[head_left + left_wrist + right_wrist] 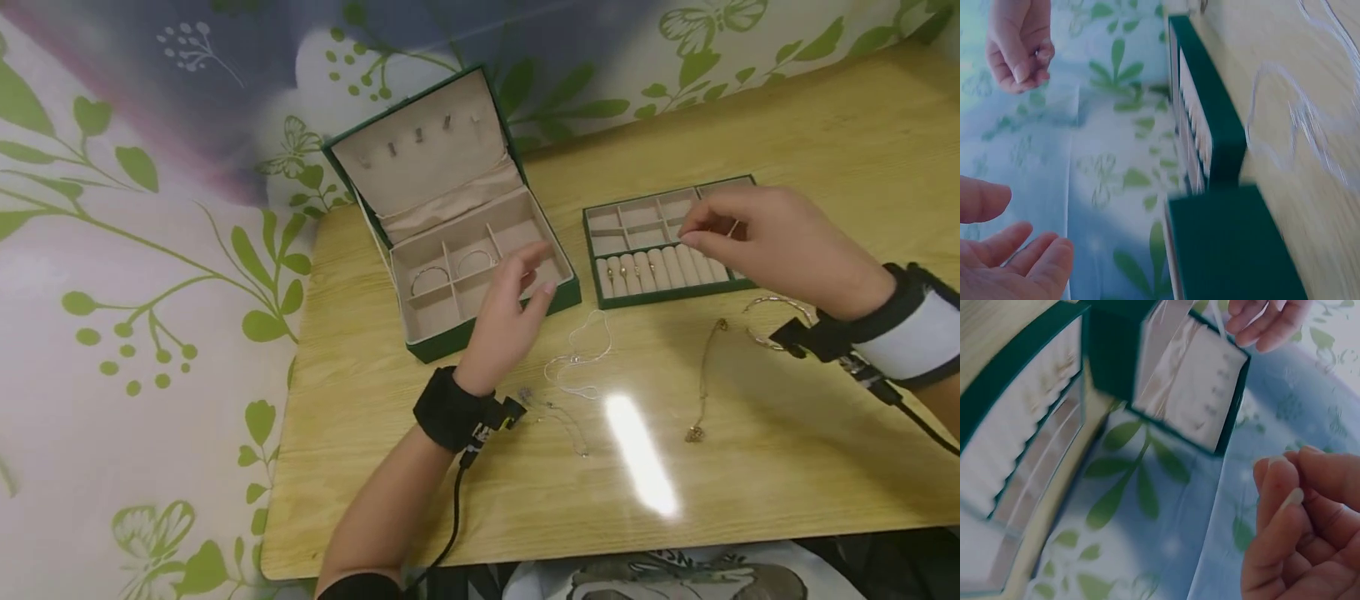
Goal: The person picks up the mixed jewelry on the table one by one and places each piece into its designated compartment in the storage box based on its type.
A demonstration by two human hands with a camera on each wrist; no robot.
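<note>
My left hand (502, 317) hovers over the near edge of the green jewelry box (564, 298), its fingers loosely bent and spread from the thumb. Two thin bangles (429, 268) lie in that box's compartments. My right hand (765, 237) is raised above the green jewelry tray (675, 293), hiding its right part. Thumb and fingertips meet in a pinch, also visible in the right wrist view, where the right hand (1310, 531) fills the lower right. I cannot tell whether something small is between them. Several small gold-colored pieces (624, 273) sit in the tray's ring rolls.
A silver necklace (576, 360) lies before the box, with a silver chain with a pendant (527, 393) nearer me. To the right are a gold chain (703, 379) and a gold bangle (761, 340). The box's raised lid (427, 142) stands near the patterned wall.
</note>
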